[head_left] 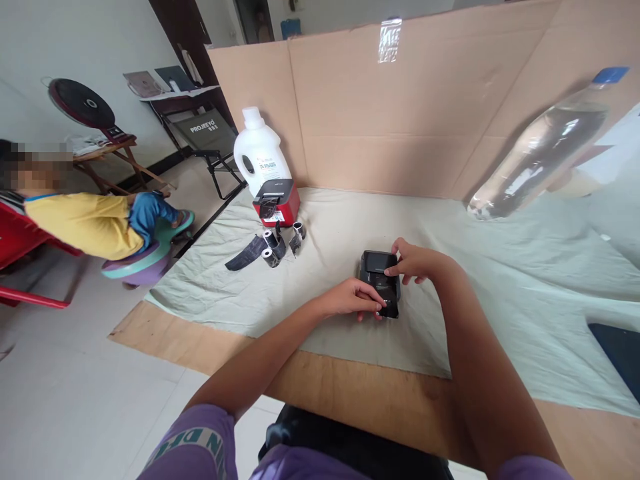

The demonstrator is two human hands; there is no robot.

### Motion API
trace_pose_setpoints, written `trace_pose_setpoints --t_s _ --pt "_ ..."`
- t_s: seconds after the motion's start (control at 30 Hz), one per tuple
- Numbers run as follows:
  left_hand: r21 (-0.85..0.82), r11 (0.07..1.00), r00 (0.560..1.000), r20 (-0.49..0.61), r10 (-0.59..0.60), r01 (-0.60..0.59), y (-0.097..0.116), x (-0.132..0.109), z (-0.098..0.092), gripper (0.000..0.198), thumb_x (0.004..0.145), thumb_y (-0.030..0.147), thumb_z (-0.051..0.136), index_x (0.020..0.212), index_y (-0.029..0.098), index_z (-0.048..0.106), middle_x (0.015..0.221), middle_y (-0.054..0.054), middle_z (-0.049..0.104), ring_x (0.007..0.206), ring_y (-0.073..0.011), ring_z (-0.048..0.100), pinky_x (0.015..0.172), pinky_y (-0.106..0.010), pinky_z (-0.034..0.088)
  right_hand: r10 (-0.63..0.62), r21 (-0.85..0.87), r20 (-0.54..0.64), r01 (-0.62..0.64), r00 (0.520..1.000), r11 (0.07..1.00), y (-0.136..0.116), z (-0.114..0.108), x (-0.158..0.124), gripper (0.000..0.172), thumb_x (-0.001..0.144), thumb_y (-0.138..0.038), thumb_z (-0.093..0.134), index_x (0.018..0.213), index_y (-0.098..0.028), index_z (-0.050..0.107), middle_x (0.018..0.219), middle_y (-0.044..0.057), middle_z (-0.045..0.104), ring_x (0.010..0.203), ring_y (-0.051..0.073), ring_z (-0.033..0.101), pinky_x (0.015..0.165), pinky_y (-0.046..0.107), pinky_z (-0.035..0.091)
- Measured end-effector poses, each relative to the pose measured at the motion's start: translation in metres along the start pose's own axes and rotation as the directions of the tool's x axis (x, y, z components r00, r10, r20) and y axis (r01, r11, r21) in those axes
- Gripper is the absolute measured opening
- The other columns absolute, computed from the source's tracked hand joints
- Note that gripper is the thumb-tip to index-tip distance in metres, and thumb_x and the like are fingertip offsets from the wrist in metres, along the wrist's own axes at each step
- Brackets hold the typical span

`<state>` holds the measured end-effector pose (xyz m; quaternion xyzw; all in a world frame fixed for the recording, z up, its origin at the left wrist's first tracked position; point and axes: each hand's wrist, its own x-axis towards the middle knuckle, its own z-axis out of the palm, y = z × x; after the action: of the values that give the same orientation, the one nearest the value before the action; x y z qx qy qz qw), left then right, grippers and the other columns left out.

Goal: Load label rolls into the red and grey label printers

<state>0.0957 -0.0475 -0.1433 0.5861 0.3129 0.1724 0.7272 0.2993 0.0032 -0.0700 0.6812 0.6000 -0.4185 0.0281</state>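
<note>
A small black box-shaped device (379, 280) lies on the pale green cloth (350, 240) in front of me. My left hand (353, 298) rests against its near left side, fingers curled and pinching at its front corner. My right hand (415, 262) grips its far right edge, fingers bent over the top. Both hands touch the device at once.
A red and black device (277, 200) stands at the back left before a white jug (260, 155). Small paper rolls (274, 248) and a dark strip (246, 255) lie near it. A clear bottle (543, 157) leans on the cardboard wall (400, 120). A person in yellow (85, 223) sits at left.
</note>
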Motion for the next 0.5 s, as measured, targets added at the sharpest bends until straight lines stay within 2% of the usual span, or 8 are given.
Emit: trace_pose_setpoints --t_s 0.1,0.17,0.23,0.3,0.33,0.37,0.43,0.5 --pt "-0.007 1.000 1.000 0.022 0.001 -0.001 0.004 -0.003 -0.002 0.034 0.071 0.039 0.083 0.091 0.012 0.076 0.080 -0.009 0.074 0.073 -0.0167 0.069 0.051 -0.022 0.045 0.032 0.074 0.054 -0.036 0.998 0.997 0.001 0.003 0.001 0.061 0.079 -0.031 0.078 0.121 -0.026 0.033 0.103 0.009 0.066 0.071 0.019 0.070 0.063 0.031 0.054" --pt "0.039 0.999 0.999 0.041 0.000 -0.002 0.008 -0.005 -0.007 0.036 0.075 0.040 0.080 0.097 0.013 0.075 0.074 -0.007 0.073 0.062 -0.0129 0.064 0.047 -0.020 0.039 0.003 0.118 0.075 -0.012 0.997 0.993 0.005 0.004 -0.001 0.061 0.080 -0.033 0.077 0.122 -0.028 0.033 0.106 0.009 0.065 0.071 0.019 0.070 0.064 0.032 0.054" --pt "0.082 0.996 0.995 -0.082 0.052 -0.046 0.013 -0.004 -0.015 0.038 0.082 0.043 0.074 0.106 0.013 0.073 0.057 0.000 0.063 0.046 -0.0078 0.052 0.042 -0.018 0.030 -0.049 0.180 0.090 0.033 0.995 0.983 0.011 0.005 -0.004 0.063 0.080 -0.039 0.076 0.126 -0.030 0.032 0.110 0.008 0.064 0.071 0.018 0.070 0.064 0.032 0.054" --pt "0.112 0.989 0.952 -0.281 0.125 -0.097 0.017 0.002 -0.024 0.043 0.087 0.043 0.068 0.119 0.014 0.067 0.048 0.007 0.052 0.039 -0.0055 0.039 0.040 -0.018 0.023 -0.102 0.229 0.106 0.075 0.989 0.970 0.019 0.006 -0.006 0.068 0.081 -0.045 0.073 0.132 -0.033 0.030 0.111 0.007 0.064 0.070 0.017 0.070 0.063 0.031 0.053" --pt "0.120 0.987 0.927 -0.349 0.139 -0.102 0.018 0.007 -0.027 0.048 0.088 0.042 0.066 0.128 0.015 0.062 0.047 0.008 0.049 0.038 -0.0053 0.036 0.040 -0.018 0.021 -0.122 0.247 0.121 0.089 0.985 0.965 0.023 0.006 -0.006 0.071 0.081 -0.048 0.073 0.136 -0.034 0.030 0.110 0.006 0.064 0.068 0.017 0.069 0.061 0.029 0.051" --pt "0.128 0.988 0.919 -0.373 0.127 -0.084 0.018 0.011 -0.030 0.056 0.089 0.041 0.065 0.138 0.017 0.054 0.048 0.009 0.049 0.038 -0.0054 0.036 0.040 -0.018 0.021 -0.141 0.268 0.141 0.099 0.980 0.958 0.028 0.007 -0.006 0.074 0.080 -0.050 0.073 0.139 -0.035 0.030 0.107 0.005 0.064 0.066 0.016 0.068 0.059 0.028 0.050" --pt "0.143 0.990 0.942 -0.331 0.055 -0.008 0.019 0.019 -0.035 0.071 0.090 0.041 0.064 0.152 0.020 0.037 0.051 0.008 0.052 0.038 -0.0066 0.039 0.040 -0.018 0.021 -0.198 0.334 0.167 0.134 0.966 0.933 0.037 0.009 -0.005 0.079 0.079 -0.055 0.073 0.143 -0.037 0.031 0.099 0.003 0.065 0.061 0.014 0.065 0.054 0.024 0.045" --pt "0.168 0.984 0.962 -0.272 -0.012 0.060 0.019 0.023 -0.038 0.079 0.092 0.044 0.061 0.158 0.020 0.026 0.051 0.007 0.053 0.039 -0.0081 0.043 0.040 -0.018 0.022 -0.270 0.418 0.162 0.182 0.949 0.890 0.047 0.011 -0.001 0.081 0.079 -0.059 0.071 0.147 -0.038 0.032 0.090 0.000 0.064 0.058 0.013 0.063 0.049 0.021 0.040"
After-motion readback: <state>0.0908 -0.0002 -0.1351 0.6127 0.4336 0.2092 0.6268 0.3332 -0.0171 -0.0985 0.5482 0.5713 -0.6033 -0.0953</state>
